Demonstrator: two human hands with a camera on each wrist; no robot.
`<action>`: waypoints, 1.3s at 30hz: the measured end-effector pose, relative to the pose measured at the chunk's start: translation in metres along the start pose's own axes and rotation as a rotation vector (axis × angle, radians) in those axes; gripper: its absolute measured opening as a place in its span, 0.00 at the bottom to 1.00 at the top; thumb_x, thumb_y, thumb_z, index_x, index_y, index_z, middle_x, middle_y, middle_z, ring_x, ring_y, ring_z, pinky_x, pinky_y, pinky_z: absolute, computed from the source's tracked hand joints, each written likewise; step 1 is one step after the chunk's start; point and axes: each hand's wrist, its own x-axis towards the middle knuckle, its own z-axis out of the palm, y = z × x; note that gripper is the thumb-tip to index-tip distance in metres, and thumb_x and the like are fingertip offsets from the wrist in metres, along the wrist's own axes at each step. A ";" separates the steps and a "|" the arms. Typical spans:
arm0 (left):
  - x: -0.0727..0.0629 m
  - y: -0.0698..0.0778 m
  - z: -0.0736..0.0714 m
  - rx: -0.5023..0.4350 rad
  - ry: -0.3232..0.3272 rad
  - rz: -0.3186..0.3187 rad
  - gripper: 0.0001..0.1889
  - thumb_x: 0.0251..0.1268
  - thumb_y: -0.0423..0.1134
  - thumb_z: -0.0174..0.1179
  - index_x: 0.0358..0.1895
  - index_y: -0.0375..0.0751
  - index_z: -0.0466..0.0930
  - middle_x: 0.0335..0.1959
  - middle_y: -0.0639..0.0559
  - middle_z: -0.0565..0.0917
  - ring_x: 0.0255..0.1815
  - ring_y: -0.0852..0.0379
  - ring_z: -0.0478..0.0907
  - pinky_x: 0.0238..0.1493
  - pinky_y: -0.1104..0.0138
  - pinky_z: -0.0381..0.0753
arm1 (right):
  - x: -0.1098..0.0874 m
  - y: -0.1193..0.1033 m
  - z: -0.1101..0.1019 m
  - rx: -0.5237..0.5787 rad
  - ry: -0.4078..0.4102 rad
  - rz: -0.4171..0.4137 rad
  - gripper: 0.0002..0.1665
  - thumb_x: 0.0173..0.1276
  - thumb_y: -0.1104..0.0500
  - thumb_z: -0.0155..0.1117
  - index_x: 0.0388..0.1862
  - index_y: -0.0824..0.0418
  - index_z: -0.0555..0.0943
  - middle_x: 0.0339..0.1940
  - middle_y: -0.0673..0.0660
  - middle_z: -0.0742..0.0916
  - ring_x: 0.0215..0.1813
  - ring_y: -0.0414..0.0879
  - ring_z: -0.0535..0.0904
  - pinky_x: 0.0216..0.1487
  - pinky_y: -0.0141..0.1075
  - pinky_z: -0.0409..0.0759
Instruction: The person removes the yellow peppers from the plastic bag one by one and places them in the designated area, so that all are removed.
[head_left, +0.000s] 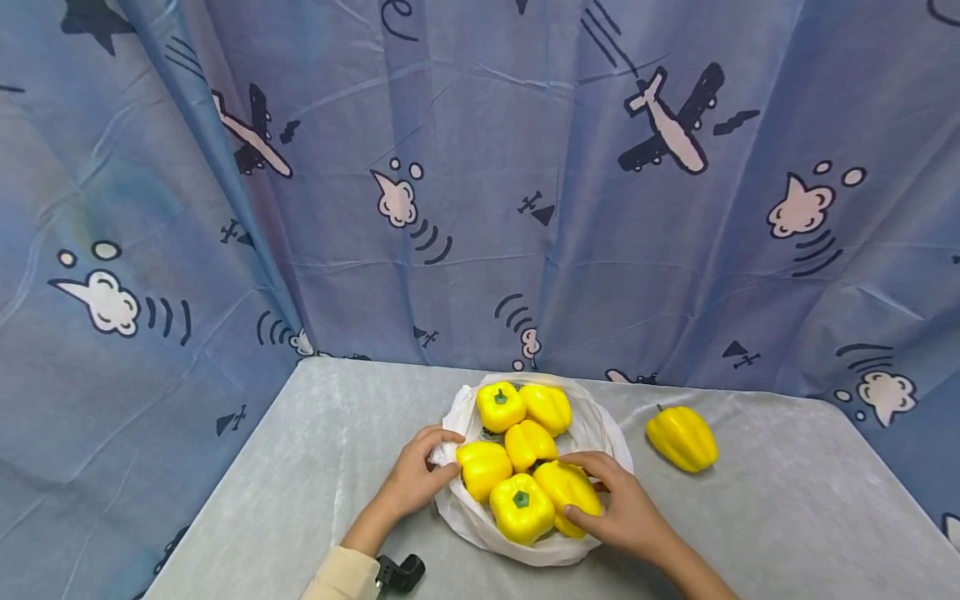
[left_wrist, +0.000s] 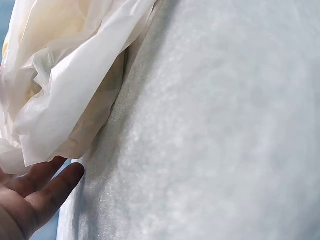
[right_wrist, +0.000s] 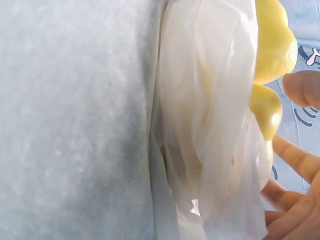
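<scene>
A white plastic bag (head_left: 615, 433) stands with its mouth spread wide, and several yellow bell peppers (head_left: 501, 406) with green stems lie in it. My right hand (head_left: 618, 508) holds the bell pepper (head_left: 564, 492) at the bag's lower right, its thumb on the near side and fingers over the far side. In the right wrist view, the thumb (right_wrist: 302, 89) is beside the yellow peppers above the bag's rim. My left hand (head_left: 414, 473) rests at the bag's left rim with relaxed fingers; the left wrist view shows the fingers against the crumpled plastic.
One more yellow bell pepper (head_left: 682, 438) lies on the grey-covered table (head_left: 315, 433), right of the bag. A black wrist device (head_left: 401, 573) is on the left forearm near the beige sleeve. A blue curtain (head_left: 465, 275) with airplane prints hangs behind the table.
</scene>
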 end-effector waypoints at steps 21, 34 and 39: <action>-0.001 0.000 0.001 0.014 0.013 0.012 0.15 0.56 0.34 0.62 0.49 0.45 0.80 0.58 0.46 0.76 0.50 0.51 0.74 0.42 0.71 0.77 | -0.002 0.002 0.001 0.038 -0.006 0.082 0.30 0.46 0.52 0.79 0.51 0.49 0.80 0.51 0.49 0.83 0.47 0.38 0.77 0.41 0.32 0.79; -0.002 0.002 0.001 0.018 0.007 -0.002 0.16 0.57 0.34 0.62 0.50 0.45 0.80 0.58 0.49 0.76 0.50 0.53 0.74 0.43 0.71 0.76 | -0.002 0.002 -0.005 0.024 0.005 0.063 0.30 0.44 0.54 0.79 0.50 0.47 0.80 0.50 0.47 0.83 0.47 0.40 0.79 0.40 0.32 0.80; -0.002 0.002 0.001 0.018 0.004 -0.004 0.16 0.57 0.33 0.62 0.50 0.45 0.80 0.57 0.50 0.77 0.50 0.53 0.74 0.43 0.71 0.76 | -0.002 -0.002 -0.008 0.035 -0.003 0.083 0.30 0.44 0.53 0.79 0.50 0.44 0.81 0.50 0.47 0.83 0.47 0.42 0.78 0.40 0.32 0.78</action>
